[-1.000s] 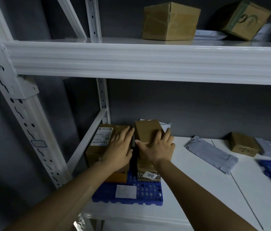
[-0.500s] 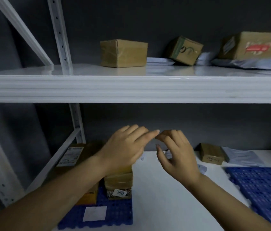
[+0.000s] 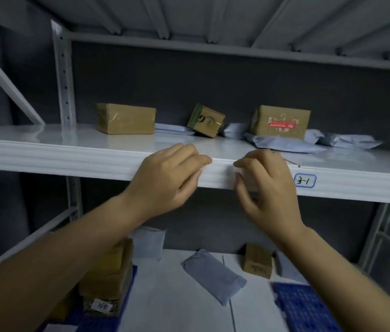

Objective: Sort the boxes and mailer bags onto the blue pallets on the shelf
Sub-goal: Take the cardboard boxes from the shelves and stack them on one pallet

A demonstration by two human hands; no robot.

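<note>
My left hand (image 3: pixel 165 178) and my right hand (image 3: pixel 264 185) are raised in front of the upper shelf's front edge (image 3: pixel 69 159), fingers loosely curled, holding nothing. On that upper shelf stand a plain brown box (image 3: pixel 125 118), a tilted box with green tape (image 3: pixel 206 119) and a box with a red label (image 3: pixel 281 122) lying on grey mailer bags (image 3: pixel 282 142). Below, stacked boxes (image 3: pixel 107 279) sit on the left blue pallet (image 3: pixel 103 319). A grey mailer bag (image 3: pixel 214 275) and a small box (image 3: pixel 257 261) lie on the lower shelf beside the right blue pallet (image 3: pixel 306 307).
A white upright post (image 3: pixel 63 80) and a diagonal brace (image 3: pixel 4 80) frame the left side. A label reading 3-1 (image 3: pixel 305 180) is stuck on the upper shelf edge. Another mailer bag (image 3: pixel 148 243) leans at the back of the lower shelf.
Both hands let go of the boxes on the left pallet and rose to the upper shelf's edge. The view tilted upward, bringing the upper shelf's parcels to the middle.
</note>
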